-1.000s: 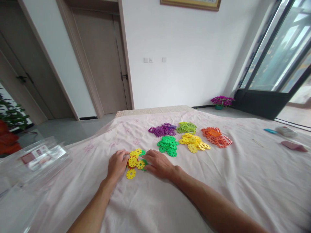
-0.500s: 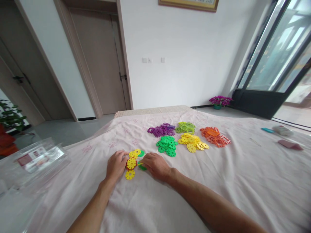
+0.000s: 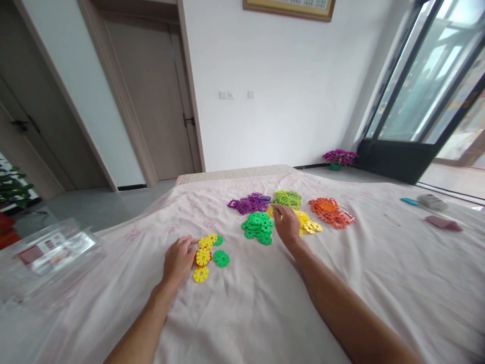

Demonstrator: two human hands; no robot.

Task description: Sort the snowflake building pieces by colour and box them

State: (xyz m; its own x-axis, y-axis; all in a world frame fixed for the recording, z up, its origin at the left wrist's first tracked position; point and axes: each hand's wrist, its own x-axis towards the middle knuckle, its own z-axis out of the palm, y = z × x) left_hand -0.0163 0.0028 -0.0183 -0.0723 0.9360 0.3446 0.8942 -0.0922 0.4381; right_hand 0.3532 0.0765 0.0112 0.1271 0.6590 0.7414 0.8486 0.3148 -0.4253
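My left hand [image 3: 179, 260] rests on the cloth, fingers curled against the left side of a joined cluster of yellow snowflake discs [image 3: 203, 257], with red-orange showing beneath. A green disc [image 3: 219, 240] sits at the cluster's upper right. Just to the right, a separate green disc [image 3: 221, 258] lies flat. My right hand [image 3: 287, 222] is over the pile of yellow discs [image 3: 308, 223], partly hiding it. Its fingers are pinched, and a yellow disc [image 3: 270, 211] shows at their tips.
Close by are piles of green discs [image 3: 258, 228], purple pieces [image 3: 249, 203], lime pieces [image 3: 287, 198] and orange-red pieces [image 3: 331, 212]. Clear plastic packaging [image 3: 56, 253] lies at left. A pink item [image 3: 443, 223] and a blue item [image 3: 409, 201] lie far right on the cloth.
My right hand has moved away from the cluster, up and right to the yellow pile. The green disc it partly covered now shows fully. My left hand stays at the cluster.
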